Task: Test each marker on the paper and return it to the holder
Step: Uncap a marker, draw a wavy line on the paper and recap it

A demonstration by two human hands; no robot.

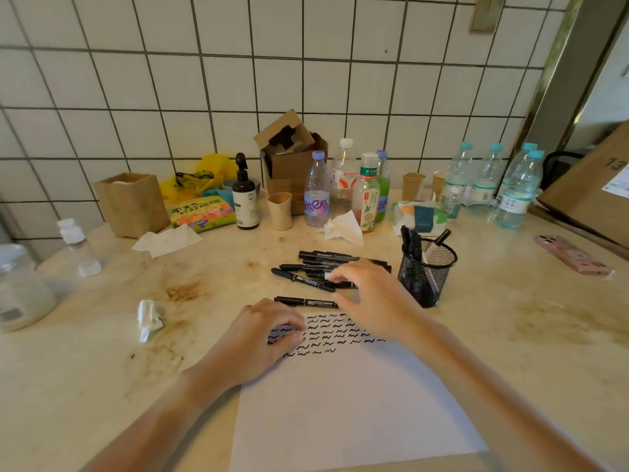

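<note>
My right hand (pixel 369 294), fingers spread and empty, reaches for slim black plastic markers (pixel 316 267) (light, slippery; grip mid-barrel); left hand (pixel 262 338), knuckles curled, pins white paper (pixel 340 403).

I sit at a stained beige stone counter (pixel 544 328). A white tiled wall (pixel 238 80) with dark grout rises beyond it. A brass-trimmed frame (pixel 558 80) stands far right.

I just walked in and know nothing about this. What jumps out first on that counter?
Front and centre lies a white sheet of paper with rows of black squiggles across its top, the left hand resting on them. Just behind it a pile of black markers lies loose on the counter, with the right hand reaching over it, and a black mesh holder with a few markers stands to the right.
</note>
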